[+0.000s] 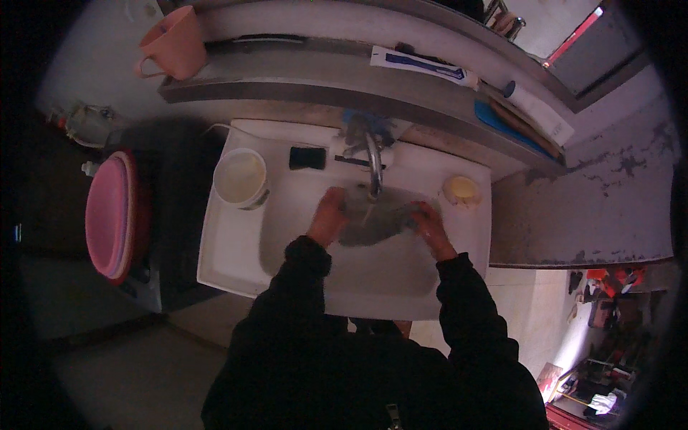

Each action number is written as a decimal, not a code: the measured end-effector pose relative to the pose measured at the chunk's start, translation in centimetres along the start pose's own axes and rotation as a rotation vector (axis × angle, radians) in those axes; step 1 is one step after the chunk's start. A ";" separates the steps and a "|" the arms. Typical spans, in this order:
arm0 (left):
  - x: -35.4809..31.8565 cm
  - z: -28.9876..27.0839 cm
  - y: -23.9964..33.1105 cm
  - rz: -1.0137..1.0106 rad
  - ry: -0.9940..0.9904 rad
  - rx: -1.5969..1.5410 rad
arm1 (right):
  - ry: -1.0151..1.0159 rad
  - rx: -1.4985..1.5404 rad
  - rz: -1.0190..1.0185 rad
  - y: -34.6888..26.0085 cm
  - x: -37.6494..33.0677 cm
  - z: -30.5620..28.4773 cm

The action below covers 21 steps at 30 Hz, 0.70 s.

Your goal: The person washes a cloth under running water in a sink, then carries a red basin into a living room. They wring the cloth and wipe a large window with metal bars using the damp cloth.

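Note:
Over the basin of a white sink (419, 301), a wet-looking grey cloth (376, 229) is stretched between my hands. My left hand (330, 217) is closed on its left edge, with the fingers partly hidden. On the other side, my right hand (433, 229) pinches the cloth's right edge. A curved metal tap (375, 161) stands above it, and a thin stream of water seems to fall onto the cloth.
On the sink's rim stand a white tub (241, 179), a dark sponge (307, 158) and a dish with yellowish soap (462, 190). Pink basins (107, 215) lean at the left. The shelf behind holds a pink mug (178, 44) and a toothpaste box (419, 66).

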State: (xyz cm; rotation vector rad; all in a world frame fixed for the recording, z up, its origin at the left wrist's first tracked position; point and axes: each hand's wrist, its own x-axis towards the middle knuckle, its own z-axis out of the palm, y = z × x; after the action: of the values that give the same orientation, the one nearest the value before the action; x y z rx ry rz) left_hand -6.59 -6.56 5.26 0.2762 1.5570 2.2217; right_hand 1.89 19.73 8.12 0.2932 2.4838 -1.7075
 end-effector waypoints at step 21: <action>-0.6 6.5 -5.3 -0.062 0.210 0.657 | -0.112 0.970 0.061 0.2 0.7 8.5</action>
State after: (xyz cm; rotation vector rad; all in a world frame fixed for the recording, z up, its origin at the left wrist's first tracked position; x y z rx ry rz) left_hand -2.36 0.25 2.67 0.1753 2.3452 1.6695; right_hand 1.12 11.94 4.78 0.3171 1.3714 -2.6612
